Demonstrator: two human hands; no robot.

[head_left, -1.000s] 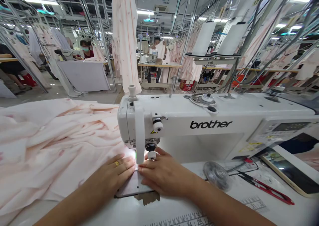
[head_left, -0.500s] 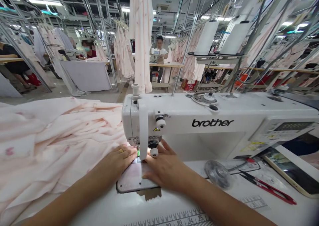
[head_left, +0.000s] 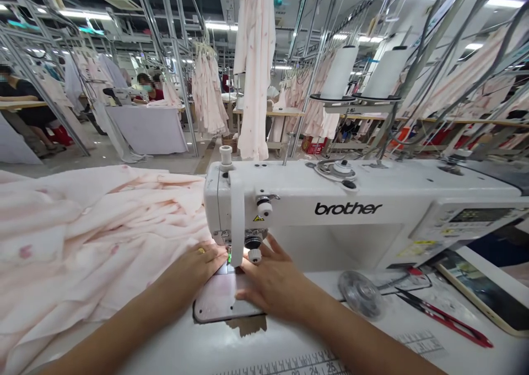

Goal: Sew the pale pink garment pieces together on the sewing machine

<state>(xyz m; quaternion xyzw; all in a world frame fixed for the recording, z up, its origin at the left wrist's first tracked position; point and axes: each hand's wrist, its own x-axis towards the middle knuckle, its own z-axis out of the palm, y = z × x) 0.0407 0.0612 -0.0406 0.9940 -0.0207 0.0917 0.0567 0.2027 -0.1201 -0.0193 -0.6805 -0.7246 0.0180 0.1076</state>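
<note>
Pale pink printed fabric (head_left: 124,237) lies in loose folds left of a white sewing machine (head_left: 351,190), reaching in to its needle area. My left hand (head_left: 203,259), a ring on one finger, rests flat on the fabric's edge with fingers stretched toward the presser foot. On the other side of the needle, my right hand (head_left: 275,278) lies with fingers spread and thumb out over the metal needle plate (head_left: 215,300). Its fingertips pass partly behind the machine head's knobs. The machine hides the exact stitching point.
Red-handled thread snips (head_left: 450,320), a clear round disc (head_left: 360,293) and a phone (head_left: 483,289) lie at the right. A printed ruler scale (head_left: 306,364) runs along the front. Thread cones (head_left: 339,75) stand behind the machine; pink garments (head_left: 254,88) hang beyond. Other people sit at far tables.
The camera view has shifted slightly. The hanging garment behind the machine appears farther right and now covers much of a person at a far table. Both hands keep nearly the same place.
</note>
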